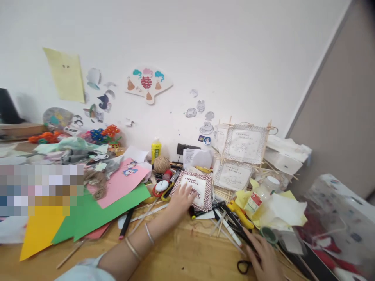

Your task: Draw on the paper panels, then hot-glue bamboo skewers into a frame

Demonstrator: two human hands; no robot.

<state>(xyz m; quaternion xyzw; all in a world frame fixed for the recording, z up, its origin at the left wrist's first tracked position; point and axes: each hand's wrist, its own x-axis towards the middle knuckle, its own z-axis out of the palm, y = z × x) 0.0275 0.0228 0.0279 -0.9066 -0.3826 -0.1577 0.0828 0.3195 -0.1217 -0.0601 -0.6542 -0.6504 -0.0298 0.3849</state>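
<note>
My left hand (180, 201) reaches across the wooden table (175, 253), fingers stretched flat on a square paper panel (195, 187) with a dark red patterned border and printed text. Two thin bangles sit on that wrist. My right hand (263, 255) lies low at the right, its fingers closed over black scissors (243, 266) whose handle loop shows below the hand. White pens and thin wooden sticks (225, 228) lie between the two hands.
Green (96, 212), pink (120, 183) and yellow (39, 232) paper sheets cover the left of the table. A twine ball (161, 164) and yellow glue bottle (156, 149) stand by the wall. A stick-framed paper lantern (243, 156) stands right of the panel; yellow tissue and a jar (260, 195) lie nearby.
</note>
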